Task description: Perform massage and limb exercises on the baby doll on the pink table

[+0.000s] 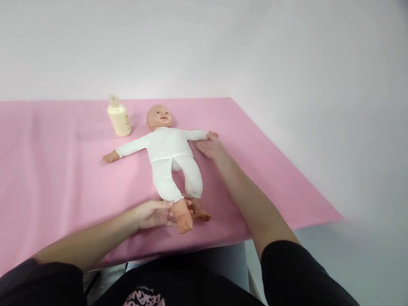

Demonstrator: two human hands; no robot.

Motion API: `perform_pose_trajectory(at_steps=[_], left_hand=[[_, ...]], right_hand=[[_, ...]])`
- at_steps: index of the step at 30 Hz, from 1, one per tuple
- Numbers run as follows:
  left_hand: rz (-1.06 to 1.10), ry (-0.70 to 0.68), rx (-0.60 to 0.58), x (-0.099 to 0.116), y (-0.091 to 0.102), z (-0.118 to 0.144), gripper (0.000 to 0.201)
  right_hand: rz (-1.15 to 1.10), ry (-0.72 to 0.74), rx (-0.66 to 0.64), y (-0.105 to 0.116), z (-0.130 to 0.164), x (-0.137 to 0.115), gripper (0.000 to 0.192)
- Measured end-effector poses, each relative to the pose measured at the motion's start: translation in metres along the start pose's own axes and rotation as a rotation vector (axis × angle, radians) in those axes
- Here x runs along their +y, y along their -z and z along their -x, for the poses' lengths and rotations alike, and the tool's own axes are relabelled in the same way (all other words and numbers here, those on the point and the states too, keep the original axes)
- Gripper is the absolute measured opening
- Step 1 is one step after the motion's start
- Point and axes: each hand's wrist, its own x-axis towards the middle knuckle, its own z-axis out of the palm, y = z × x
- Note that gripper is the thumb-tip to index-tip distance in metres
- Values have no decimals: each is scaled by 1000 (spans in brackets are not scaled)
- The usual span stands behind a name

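A baby doll (pixel 169 144) in a white long-sleeved suit lies face up, arms stretched out to both sides, its head toward the wall. My left hand (pixel 155 213) is closed round the doll's lower leg at the near edge; the thumb is on the front, and fingertips show behind the leg. At the doll's arm on the right, my right hand (pixel 209 146) holds the wrist, thumb on top and fingers below the sleeve end. The doll's other leg rests beside the held one, its foot partly behind it.
A cream pump bottle (pixel 119 120) stands upright left of the doll's head. Pink cloth (pixel 59 186) covers the table, with soft creases on the left. White walls (pixel 309 90) rise behind the table and on the right. The table's near edge runs close to my body.
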Motion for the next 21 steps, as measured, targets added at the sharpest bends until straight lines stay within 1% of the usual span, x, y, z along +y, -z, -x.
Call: perform_pose_trajectory(at_steps=[3, 6, 8, 11, 14, 17, 19, 21], left_hand=[[-47, 42, -71, -5, -5, 3, 59], [-43, 109, -146, -10, -9, 4, 53], [-19, 161, -166, -11, -10, 4, 50], [18, 234, -147, -11, -10, 4, 49], [-6, 273, -108, -9, -10, 6, 43], [-59, 287, -99, -6, -5, 9, 39], [-88, 299, -98, -3, 2, 12, 40], [-127, 279, -82, 4, 12, 16, 43]], right_hand=[[6, 40, 10, 7, -12, -8, 41], [-20, 73, 1, 18, -16, -9, 42], [-38, 90, -1, 22, -17, -8, 44], [-63, 130, 25, 22, -19, -4, 43], [-82, 198, 57, 18, -22, -1, 35], [-65, 273, 27, 15, -24, 5, 30], [-26, 367, -19, 15, -24, 10, 33], [49, 504, -41, 15, -24, 15, 40]])
